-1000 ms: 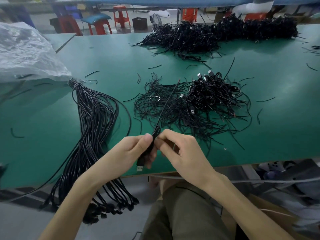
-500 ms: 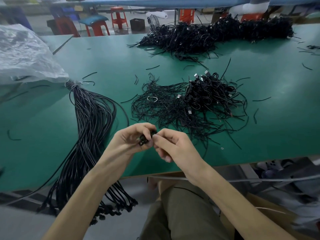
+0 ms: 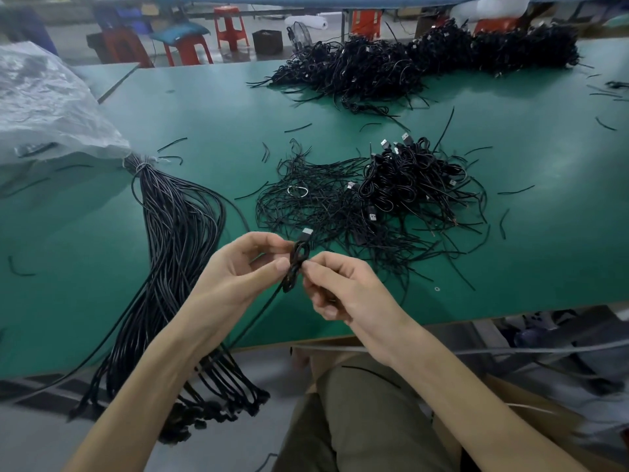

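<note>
Coiling step: USB cable coil (image 3: 295,264) is pinched btwn left hand (image 3: 238,267) & right hand (image 3: 343,287); a securing wrap is likely needed next.

On my feed, head cam only: two bare hands, L hand (image 3: 238,267) and R hand (image 3: 347,291), slim w/ long fingers, knuckle creases plain to see. Nails are short and trimmed flat; I make out the L thumbnail (image 3: 282,265) best. Both forearms (image 3: 163,369) are bare right down to the frame's bottom edge. Tendon lines show at the L wrist. Btw the arms I see one thigh in olive-khaki trousers (image 3: 357,424): plain woven fabric, matte, w/ soft creases running approx lengthwise.
</note>
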`<state>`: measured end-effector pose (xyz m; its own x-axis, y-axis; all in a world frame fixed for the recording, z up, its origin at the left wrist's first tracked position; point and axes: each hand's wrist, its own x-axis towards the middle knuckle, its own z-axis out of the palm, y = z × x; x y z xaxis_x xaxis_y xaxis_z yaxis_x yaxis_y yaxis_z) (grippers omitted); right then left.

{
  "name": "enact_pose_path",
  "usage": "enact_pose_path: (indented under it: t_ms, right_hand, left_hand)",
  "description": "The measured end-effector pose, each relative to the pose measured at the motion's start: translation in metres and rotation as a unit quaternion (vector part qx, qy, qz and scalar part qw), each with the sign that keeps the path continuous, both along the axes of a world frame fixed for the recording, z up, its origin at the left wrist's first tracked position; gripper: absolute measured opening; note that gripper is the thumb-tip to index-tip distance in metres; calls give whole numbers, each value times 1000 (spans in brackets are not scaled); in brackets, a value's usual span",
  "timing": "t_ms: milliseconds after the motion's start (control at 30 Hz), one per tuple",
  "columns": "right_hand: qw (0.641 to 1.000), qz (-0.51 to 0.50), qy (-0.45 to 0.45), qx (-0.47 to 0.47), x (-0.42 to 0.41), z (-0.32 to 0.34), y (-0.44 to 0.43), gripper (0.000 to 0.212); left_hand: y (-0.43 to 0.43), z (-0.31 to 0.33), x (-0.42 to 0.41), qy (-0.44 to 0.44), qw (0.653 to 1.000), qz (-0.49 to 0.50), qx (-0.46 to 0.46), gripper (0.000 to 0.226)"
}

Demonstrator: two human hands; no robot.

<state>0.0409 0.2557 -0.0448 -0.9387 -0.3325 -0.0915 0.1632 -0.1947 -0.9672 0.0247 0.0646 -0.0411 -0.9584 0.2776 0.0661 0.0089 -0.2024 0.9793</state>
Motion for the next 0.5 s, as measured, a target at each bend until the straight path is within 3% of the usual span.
enact_pose_path:
  t_ms: [100,233,367,500]
  right_hand:
    - [998,-5,48,51,1,0,1,22]
    - [994,-9,73,80,1,-4,2,27]
    - [995,13,60,77,2,-5,3,24]
    - [998,54,-16,4,1,0,5,21]
  left_hand:
    - [-1,0,-1,-60,998,-20,14,50]
    - [-3,2,0,-85,986,-81,-118,44]
    - [-1,5,3,17,985,-57,-161,42]
    - [6,5,10,121,985,28,-119,26]
